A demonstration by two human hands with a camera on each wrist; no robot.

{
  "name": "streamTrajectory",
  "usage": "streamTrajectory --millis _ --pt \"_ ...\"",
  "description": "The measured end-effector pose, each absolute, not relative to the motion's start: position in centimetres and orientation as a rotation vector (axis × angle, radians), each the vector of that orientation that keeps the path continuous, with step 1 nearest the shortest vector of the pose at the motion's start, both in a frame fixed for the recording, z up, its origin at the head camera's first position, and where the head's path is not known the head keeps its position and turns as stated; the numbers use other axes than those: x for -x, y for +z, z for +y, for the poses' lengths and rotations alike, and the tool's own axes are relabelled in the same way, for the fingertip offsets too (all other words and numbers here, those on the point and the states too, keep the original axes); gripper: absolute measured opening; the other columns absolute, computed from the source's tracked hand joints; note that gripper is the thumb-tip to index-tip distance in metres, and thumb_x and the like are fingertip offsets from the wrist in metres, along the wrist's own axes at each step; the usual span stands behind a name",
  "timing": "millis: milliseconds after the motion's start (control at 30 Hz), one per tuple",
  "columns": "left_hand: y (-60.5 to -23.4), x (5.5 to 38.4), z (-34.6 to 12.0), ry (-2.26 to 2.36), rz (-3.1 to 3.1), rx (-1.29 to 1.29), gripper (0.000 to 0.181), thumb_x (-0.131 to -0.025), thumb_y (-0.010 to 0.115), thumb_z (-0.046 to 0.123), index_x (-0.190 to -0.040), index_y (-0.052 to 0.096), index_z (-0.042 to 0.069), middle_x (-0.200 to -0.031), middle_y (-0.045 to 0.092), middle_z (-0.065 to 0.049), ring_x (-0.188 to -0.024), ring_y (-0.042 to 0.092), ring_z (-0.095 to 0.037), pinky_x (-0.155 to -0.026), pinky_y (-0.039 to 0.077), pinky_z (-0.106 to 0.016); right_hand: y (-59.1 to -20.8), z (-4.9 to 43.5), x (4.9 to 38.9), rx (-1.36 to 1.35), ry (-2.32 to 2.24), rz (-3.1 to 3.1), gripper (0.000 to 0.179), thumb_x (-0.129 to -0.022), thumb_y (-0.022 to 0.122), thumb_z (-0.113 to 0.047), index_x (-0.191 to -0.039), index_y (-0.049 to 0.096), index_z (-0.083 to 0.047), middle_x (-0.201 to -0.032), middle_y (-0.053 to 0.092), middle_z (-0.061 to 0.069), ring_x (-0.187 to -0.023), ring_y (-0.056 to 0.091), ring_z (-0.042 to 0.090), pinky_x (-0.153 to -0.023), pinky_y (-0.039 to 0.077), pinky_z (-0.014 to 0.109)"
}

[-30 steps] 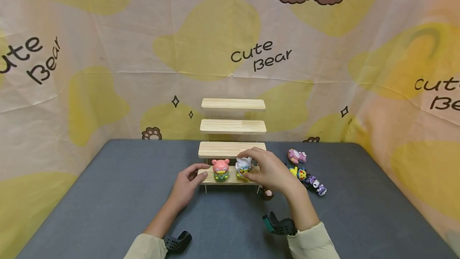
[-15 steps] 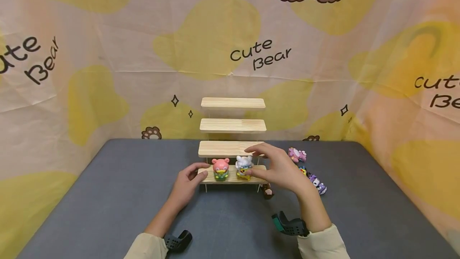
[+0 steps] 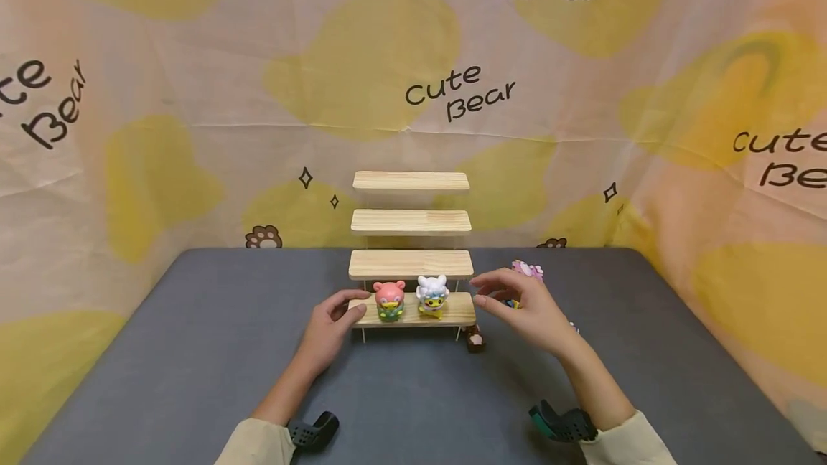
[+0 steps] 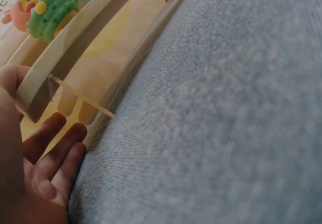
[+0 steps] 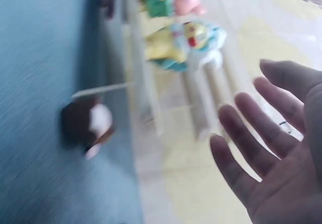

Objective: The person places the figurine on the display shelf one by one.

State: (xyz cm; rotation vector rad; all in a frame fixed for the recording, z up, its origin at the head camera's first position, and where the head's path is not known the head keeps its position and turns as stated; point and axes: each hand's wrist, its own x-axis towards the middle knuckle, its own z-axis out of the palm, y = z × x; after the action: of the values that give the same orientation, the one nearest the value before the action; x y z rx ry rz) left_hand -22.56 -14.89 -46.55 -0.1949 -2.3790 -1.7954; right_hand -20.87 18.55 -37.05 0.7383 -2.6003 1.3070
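A tiered wooden display shelf [image 3: 410, 264] stands on the dark table. On its lowest board are two small figurines: a pink-hooded figurine [image 3: 390, 301] on the left and a white-hooded figurine [image 3: 432, 296] on the right. My left hand [image 3: 328, 326] holds the left end of that board, thumb at the front and index finger toward the back; its other fingers [image 4: 65, 158] lie loose below the board. Off the board's right end, my right hand [image 3: 526, 311] holds nothing, its fingers spread apart in the right wrist view.
A brown figurine [image 3: 474, 339] lies by the shelf's front right leg. Behind my right hand, a pink-purple figurine [image 3: 528, 269] and other figurines are partly hidden. A printed cloth [image 3: 362, 56] hangs behind the table.
My right hand has let go of the white-hooded figurine and moved right, away from the shelf. The figurine stays standing on the lowest board. My left hand keeps its place.
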Motion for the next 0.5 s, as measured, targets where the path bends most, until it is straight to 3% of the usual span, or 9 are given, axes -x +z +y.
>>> streamTrajectory --millis 500 --pt "-46.4 22.5 -15.0 -1.785 -2.397 0.204 0.023 -0.098 0.067 0.020 -0.119 0.072 0.010 -0.127 0.069 -0.010 -0.116 0.060 -0.011 -0.091 0.047 -0.016 -43.6 20.8 21.0 -0.454 1.521 -2.551 0.028 -0.093 0.074 -0.017 -0.116 0.071 -0.001 -0.111 0.074 0.018 -0.093 0.066 0.001 -0.080 0.055 0.023"
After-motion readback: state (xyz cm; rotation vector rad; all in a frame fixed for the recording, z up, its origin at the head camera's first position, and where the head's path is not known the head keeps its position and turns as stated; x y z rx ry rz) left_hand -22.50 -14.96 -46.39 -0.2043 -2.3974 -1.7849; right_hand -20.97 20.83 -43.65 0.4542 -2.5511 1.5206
